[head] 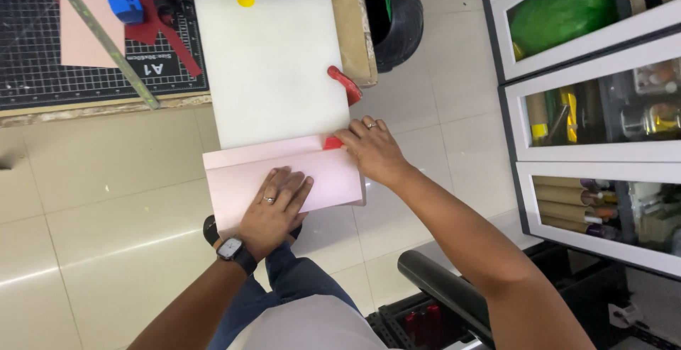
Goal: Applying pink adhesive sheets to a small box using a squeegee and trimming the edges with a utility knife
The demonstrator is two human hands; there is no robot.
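Head view: left hand (pixel 275 204) lies flat, fingers spread, on a folded pink sheet (pixel 284 178), pinning it so it cannot slide. Right hand (pixel 370 150) presses open fingertips at the fold's right end beside a small red piece (pixel 332 143). Sheet overhangs the near edge of a white board (pixel 273 66) on the bench (pixel 358 31); a red clamp (pixel 345 84) sits at the board's right edge.

Floor (pixel 106 201) is glossy cream tile, light glare across it. Wooden bench (pixel 355 24) runs along the top, with a black gridded cutting mat (pixel 28 59) on its left part. Black tyre (pixel 401 17) sits beside the bench edge. White glass-front cabinet (pixel 589 158) at right, shelves packed with rolls and jars. Black frame (pixel 425 321) low at bottom.
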